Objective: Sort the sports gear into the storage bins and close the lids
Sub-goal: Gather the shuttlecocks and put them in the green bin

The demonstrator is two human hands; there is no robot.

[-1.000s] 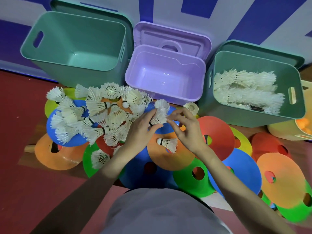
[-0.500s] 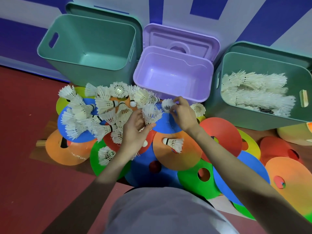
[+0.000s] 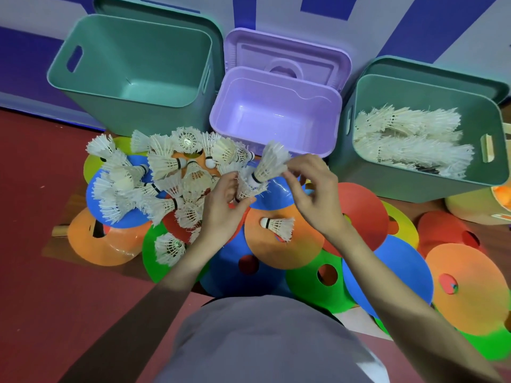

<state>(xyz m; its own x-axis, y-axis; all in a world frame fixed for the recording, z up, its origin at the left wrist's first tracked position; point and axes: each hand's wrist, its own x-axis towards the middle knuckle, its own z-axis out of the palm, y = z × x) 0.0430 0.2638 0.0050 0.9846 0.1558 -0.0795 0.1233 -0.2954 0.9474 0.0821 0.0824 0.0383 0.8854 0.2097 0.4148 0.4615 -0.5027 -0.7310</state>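
Observation:
Several white shuttlecocks (image 3: 166, 175) lie heaped on coloured flat cones (image 3: 284, 244) on the floor. My left hand (image 3: 224, 208) grips a shuttlecock (image 3: 246, 189) at the heap's right edge. My right hand (image 3: 309, 189) pinches the feathers of another shuttlecock (image 3: 272, 164), whose cork pushes into the one in my left hand. One loose shuttlecock (image 3: 279, 226) lies on an orange cone below my hands. Three open bins stand behind: an empty green bin (image 3: 132, 64) at left, an empty purple bin (image 3: 276, 114) in the middle, and a green bin (image 3: 425, 167) at right with stacked shuttlecocks (image 3: 409, 139) inside.
Lids stand behind each bin, the purple lid (image 3: 287, 56) leaning on the wall. A yellowish bin (image 3: 475, 208) with something orange in it is cut off at the right edge. More cones (image 3: 464, 286) spread to the right. Red floor (image 3: 41, 272) lies at left.
My right hand picked a shuttlecock from near the purple bin and brought it left onto the one in my left hand. My left hand rose slightly with its shuttlecock.

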